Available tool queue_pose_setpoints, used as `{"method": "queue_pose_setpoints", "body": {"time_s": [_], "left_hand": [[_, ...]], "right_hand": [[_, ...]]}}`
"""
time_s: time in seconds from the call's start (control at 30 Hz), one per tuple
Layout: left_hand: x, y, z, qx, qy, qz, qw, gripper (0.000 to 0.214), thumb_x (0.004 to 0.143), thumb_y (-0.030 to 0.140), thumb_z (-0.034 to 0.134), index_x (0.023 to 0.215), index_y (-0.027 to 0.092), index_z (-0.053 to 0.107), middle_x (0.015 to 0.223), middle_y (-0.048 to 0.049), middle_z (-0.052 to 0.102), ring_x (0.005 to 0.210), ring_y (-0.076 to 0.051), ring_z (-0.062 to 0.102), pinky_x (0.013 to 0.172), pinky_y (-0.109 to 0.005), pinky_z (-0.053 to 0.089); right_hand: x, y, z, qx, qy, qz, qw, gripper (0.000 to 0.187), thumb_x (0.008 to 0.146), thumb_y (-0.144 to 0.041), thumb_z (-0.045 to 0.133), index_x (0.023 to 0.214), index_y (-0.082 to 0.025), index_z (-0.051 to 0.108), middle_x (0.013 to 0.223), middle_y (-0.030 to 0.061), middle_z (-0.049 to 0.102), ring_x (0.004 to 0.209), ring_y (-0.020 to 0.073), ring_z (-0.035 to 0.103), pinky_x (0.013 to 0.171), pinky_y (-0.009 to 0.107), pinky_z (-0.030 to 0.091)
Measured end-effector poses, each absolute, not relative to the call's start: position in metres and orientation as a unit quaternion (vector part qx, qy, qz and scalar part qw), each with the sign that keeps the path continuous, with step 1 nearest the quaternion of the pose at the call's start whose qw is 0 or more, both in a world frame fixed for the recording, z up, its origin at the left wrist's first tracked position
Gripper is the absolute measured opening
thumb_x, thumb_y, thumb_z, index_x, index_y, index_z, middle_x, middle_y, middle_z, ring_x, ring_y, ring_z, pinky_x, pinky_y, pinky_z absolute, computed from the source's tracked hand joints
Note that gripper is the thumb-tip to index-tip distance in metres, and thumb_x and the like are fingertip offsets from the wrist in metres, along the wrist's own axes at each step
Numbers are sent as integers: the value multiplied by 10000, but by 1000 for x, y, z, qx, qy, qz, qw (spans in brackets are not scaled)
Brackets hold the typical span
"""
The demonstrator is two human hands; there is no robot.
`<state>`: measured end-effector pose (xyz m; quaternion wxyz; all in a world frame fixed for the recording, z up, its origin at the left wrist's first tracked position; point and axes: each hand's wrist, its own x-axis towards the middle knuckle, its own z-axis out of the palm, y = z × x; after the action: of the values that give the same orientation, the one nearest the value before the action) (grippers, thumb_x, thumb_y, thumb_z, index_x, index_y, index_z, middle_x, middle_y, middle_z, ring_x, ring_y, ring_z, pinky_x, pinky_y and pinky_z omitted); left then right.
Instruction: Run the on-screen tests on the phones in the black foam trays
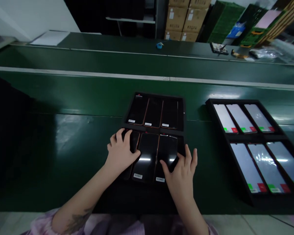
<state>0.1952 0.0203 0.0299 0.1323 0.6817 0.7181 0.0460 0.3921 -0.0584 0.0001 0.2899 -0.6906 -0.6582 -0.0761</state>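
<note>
A black tray (159, 130) in front of me holds dark-screened smartphones in two rows of three, each with a small white label. My left hand (121, 151) spans the near-left smartphone (134, 138), fingertips at its far left part and thumb by its right edge. My right hand (182, 168) reaches across the near-right smartphone (168, 148); its thumb rests on the screen's left side and its fingers bend at the right edge. Between them, the middle smartphone (147, 156) lies untouched. Palms cover parts of both outer phones.
On the right, a second black tray (253, 137) carries several smartphones with lit white screens and green and red corners. A green bench (100, 88) runs across, with a raised ledge behind. A small blue object (159, 45) sits on the ledge; cardboard boxes (176, 19) are stacked beyond.
</note>
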Motion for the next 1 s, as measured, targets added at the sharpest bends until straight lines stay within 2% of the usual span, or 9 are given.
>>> {"method": "queue_pose_setpoints", "body": {"time_s": [0.1, 0.17, 0.27, 0.37, 0.47, 0.7, 0.87, 1.0], "left_hand": [[190, 17, 30, 692, 709, 48, 126, 688, 828, 328, 649, 1480, 160, 508, 1584, -230, 384, 1414, -495, 426, 1106, -731, 432], [189, 16, 31, 721, 681, 68, 103, 607, 869, 331, 612, 1447, 158, 549, 1589, -227, 403, 1490, -491, 353, 1168, -753, 347], [199, 20, 34, 799, 587, 98, 90, 492, 930, 334, 529, 1391, 184, 608, 1561, -188, 492, 1523, -421, 358, 1245, -724, 253], [219, 28, 34, 846, 513, 82, 124, 529, 904, 306, 547, 1407, 152, 598, 1493, -177, 586, 1418, -370, 507, 1218, -624, 387], [237, 36, 31, 856, 493, 78, 135, 614, 848, 291, 600, 1420, 69, 568, 1463, -217, 602, 1371, -376, 540, 1182, -579, 450], [244, 40, 30, 864, 480, 78, 131, 600, 754, 291, 649, 1277, 0, 617, 1296, -276, 626, 1230, -412, 586, 1119, -604, 484], [246, 35, 24, 865, 483, 109, 85, 595, 703, 256, 655, 1236, -8, 621, 1226, -276, 616, 1194, -423, 588, 1102, -634, 489], [248, 32, 21, 858, 489, 145, 67, 530, 717, 215, 633, 1208, 16, 623, 1192, -260, 609, 1170, -415, 589, 1110, -648, 480]], "right_hand": [[392, -61, 1, -697, -645, -64, 305, 553, 1051, -517, 475, 1344, -55, 558, 1558, 324, 439, 1593, 492, 202, 1177, 789, 347], [392, -63, 3, -685, -660, -44, 305, 487, 1049, -444, 496, 1401, -111, 540, 1620, 268, 393, 1607, 473, 174, 1170, 781, 369], [391, -66, 9, -646, -708, -12, 285, 340, 1028, -315, 520, 1331, -187, 604, 1641, 179, 404, 1614, 446, 175, 1170, 743, 408], [394, -63, 16, -639, -713, 0, 290, 326, 1021, -296, 537, 1324, -201, 605, 1624, 165, 431, 1607, 429, 214, 1160, 706, 446], [405, -59, 22, -651, -689, -16, 319, 364, 1026, -302, 548, 1380, -219, 567, 1581, 160, 485, 1582, 409, 287, 1147, 709, 456], [432, -53, 23, -659, -671, -24, 340, 327, 1037, -297, 547, 1357, -239, 584, 1503, 148, 568, 1481, 351, 467, 1067, 613, 555], [435, -48, 19, -655, -670, -19, 349, 313, 1037, -295, 553, 1340, -229, 598, 1470, 154, 599, 1447, 345, 511, 1056, 596, 565], [436, -42, 19, -652, -670, -8, 354, 320, 1030, -293, 561, 1342, -236, 604, 1459, 149, 607, 1440, 348, 521, 1071, 604, 553]]}}
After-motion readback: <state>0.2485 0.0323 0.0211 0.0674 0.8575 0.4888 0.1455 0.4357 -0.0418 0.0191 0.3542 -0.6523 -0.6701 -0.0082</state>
